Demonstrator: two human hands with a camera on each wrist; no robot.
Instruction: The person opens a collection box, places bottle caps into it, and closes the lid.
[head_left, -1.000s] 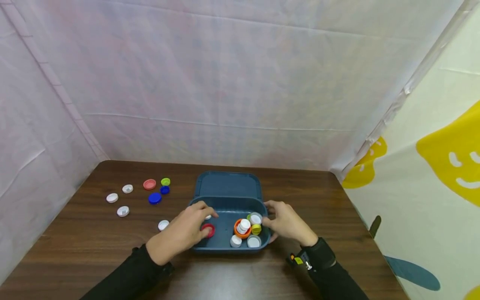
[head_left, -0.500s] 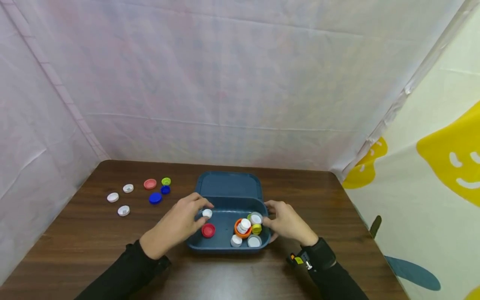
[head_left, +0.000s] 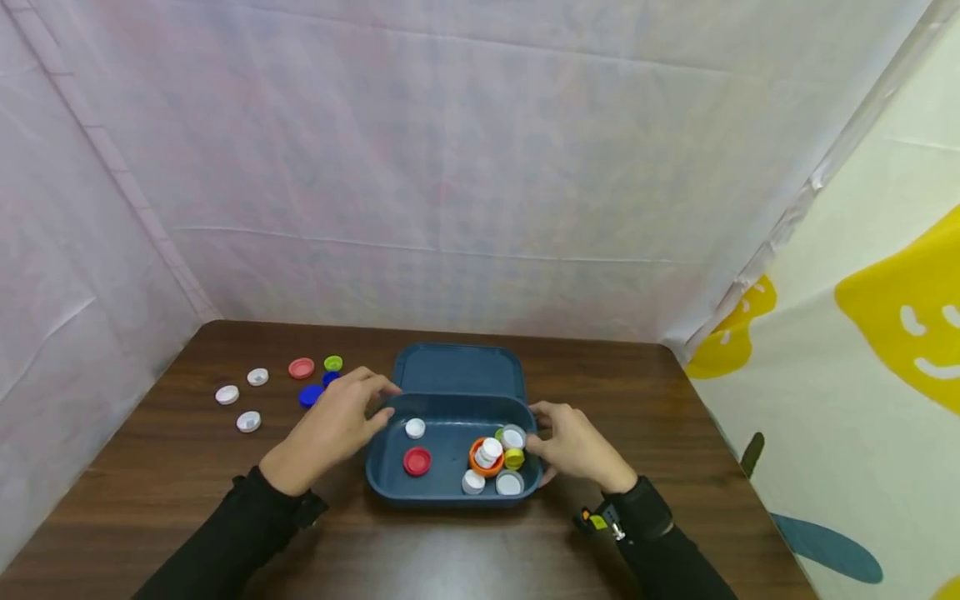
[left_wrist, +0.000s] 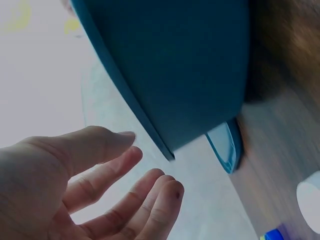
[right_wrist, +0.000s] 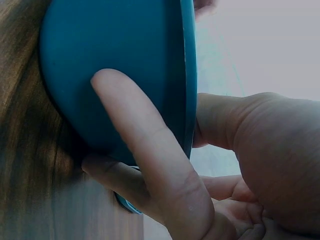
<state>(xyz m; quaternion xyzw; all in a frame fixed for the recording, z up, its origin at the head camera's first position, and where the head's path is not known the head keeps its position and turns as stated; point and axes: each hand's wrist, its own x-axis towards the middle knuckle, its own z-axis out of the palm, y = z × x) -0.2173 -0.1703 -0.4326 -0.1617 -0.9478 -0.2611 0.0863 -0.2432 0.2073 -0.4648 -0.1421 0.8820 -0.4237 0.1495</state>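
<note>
A dark blue plastic box [head_left: 420,498] with its lid [head_left: 457,369] laid back behind it sits mid-table. Inside on the left lie a red cap [head_left: 417,461] and a white cap [head_left: 415,428]. At the right end are an orange cap [head_left: 475,456] with small white caps on it, a yellow cap [head_left: 513,458] and several pale caps. My left hand [head_left: 330,429] hovers at the box's left rim, fingers loosely bent and holding nothing. My right hand [head_left: 573,446] grips the box's right wall; the right wrist view shows fingers [right_wrist: 145,130] along the outside.
To the left on the brown table [head_left: 150,483] lie several loose caps: three white, including one cap [head_left: 227,395], plus a pink cap [head_left: 302,368], a green cap [head_left: 333,363] and blue caps [head_left: 311,396]. White sheeting [head_left: 450,167] hangs behind the table.
My left hand has drawn up and left out of the box, leaving the red and white caps in plain sight there. It now partly covers the blue caps. The right hand has stayed put.
</note>
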